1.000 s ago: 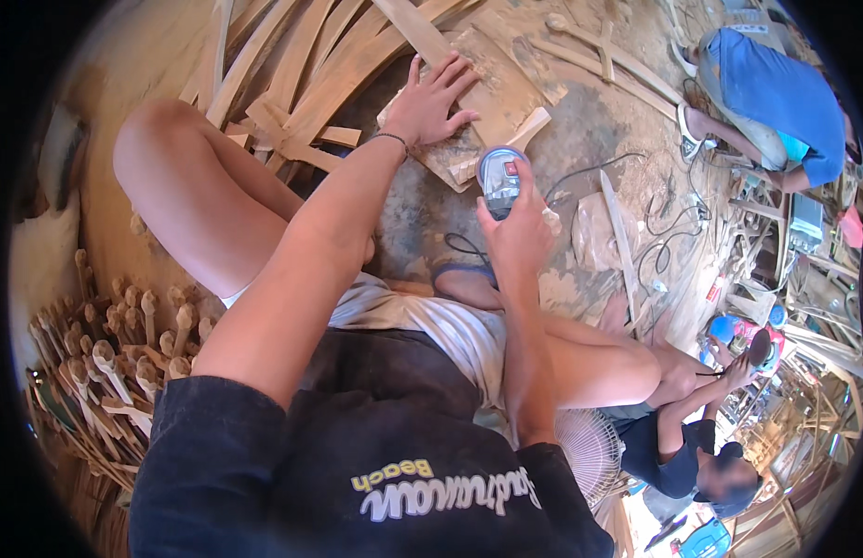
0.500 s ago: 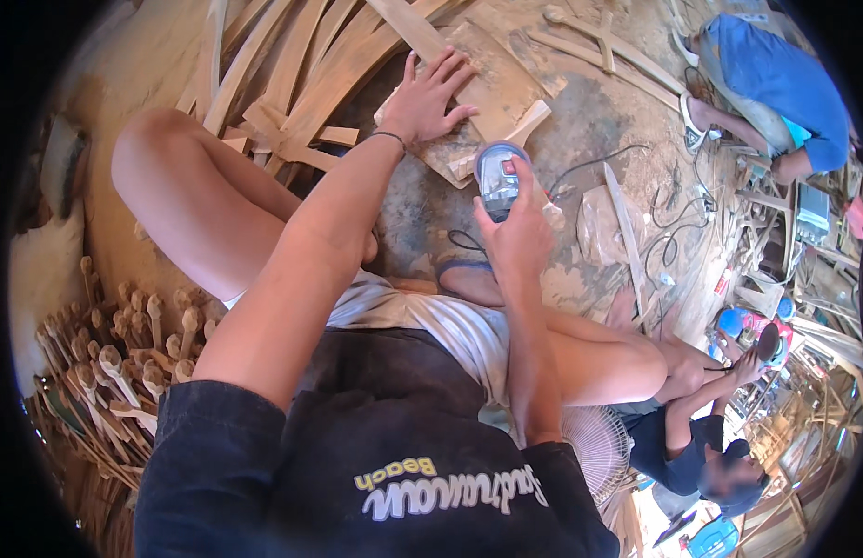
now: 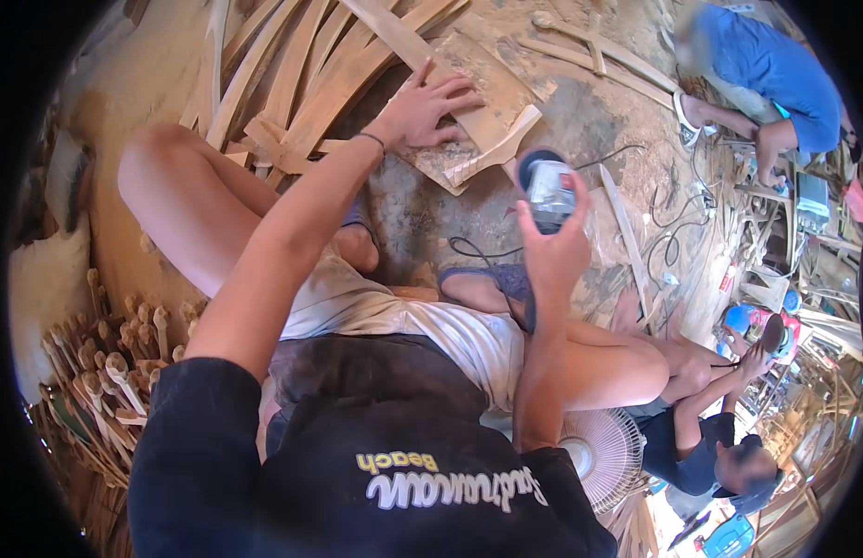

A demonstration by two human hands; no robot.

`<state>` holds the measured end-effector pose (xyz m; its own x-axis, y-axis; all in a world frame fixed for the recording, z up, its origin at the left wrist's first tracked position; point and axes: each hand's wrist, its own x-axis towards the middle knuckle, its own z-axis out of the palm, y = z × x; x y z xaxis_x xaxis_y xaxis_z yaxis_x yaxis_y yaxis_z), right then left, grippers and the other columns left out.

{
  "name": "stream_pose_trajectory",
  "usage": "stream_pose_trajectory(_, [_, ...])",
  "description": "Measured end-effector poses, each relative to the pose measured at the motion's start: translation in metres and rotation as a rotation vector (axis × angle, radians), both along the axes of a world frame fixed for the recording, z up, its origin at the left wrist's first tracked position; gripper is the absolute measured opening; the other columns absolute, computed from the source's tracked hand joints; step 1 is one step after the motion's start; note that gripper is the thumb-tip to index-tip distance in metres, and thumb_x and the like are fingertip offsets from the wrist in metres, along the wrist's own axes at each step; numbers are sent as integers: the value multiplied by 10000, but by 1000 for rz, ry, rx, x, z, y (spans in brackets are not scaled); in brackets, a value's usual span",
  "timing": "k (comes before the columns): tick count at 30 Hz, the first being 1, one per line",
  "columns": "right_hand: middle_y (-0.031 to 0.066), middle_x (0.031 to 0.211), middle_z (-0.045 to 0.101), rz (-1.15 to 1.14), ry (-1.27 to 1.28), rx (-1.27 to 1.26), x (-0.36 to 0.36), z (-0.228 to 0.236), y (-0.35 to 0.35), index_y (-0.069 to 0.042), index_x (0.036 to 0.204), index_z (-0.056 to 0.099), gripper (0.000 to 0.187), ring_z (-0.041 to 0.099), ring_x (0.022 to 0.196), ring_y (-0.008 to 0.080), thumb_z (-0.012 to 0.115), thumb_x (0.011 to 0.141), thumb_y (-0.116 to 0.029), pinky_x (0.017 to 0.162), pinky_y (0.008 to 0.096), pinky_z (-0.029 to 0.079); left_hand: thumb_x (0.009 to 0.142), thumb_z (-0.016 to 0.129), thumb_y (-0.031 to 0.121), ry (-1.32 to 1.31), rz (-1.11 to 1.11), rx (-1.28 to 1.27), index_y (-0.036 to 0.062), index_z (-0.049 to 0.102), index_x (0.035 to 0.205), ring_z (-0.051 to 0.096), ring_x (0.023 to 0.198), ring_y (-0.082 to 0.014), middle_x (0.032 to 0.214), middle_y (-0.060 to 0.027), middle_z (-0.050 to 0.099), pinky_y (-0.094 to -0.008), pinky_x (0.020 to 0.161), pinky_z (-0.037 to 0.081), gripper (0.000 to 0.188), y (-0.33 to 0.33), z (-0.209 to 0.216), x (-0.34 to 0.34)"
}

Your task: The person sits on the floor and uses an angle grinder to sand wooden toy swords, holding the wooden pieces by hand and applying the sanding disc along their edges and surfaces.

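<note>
My right hand [image 3: 555, 251] is wrapped round a power sander [image 3: 549, 193] with a clear and grey body and a dark round pad. The sander is up to the right of the wood, apart from it. A long wooden piece [image 3: 492, 139] with a flared, pale end lies across a flat wooden board [image 3: 501, 76] on the floor. On that piece rests my left hand [image 3: 427, 112], its fingers spread and pressed flat, gripping nothing.
Curved wooden slats [image 3: 292, 93] are heaped at the far left. Carved sticks [image 3: 115, 372] stand bundled at the near left. A black cord [image 3: 673, 219] loops over the floor to the right. A fan [image 3: 603, 456] and two co-workers are at my right.
My right hand has moved right with the sander, away from the wooden piece's flared end. My left hand stays spread on the wood. The co-worker in blue has shifted posture.
</note>
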<state>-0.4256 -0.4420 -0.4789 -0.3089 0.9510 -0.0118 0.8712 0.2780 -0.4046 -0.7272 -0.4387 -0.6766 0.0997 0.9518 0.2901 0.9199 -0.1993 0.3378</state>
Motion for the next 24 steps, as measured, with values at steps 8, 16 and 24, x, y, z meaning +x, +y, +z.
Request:
stream_pose_trajectory(8, [200,1572,577,-90,324,122,47,85,30,-41,1642,483,842,566,1462,315,933,954,-223,1246,422,420,1109,623,537,-54,-490,-135,96,660,1440,637,1290,-415,1334,-231,676,-547,1057,554,552,46,33,-42])
stream_pose_trajectory(16, [192,1571,585,7,331,299,81,88,53,-38,1636,500,844,571,1475,329,938,931,-186,1277,427,403,1188,471,541,204,-382,-178,121,687,1345,706,1194,-383,1146,-157,761,-557,1055,520,498,62,57,-30])
stream_pose_trajectory(24, [215,1341,753,107,199,3,22,33,19,-226,1673,471,907,757,1229,441,943,902,-304,1024,507,588,1146,483,657,41,323,-54,223,549,1643,302,1716,-242,1796,-13,452,-649,1397,46,663,-7,-11,12])
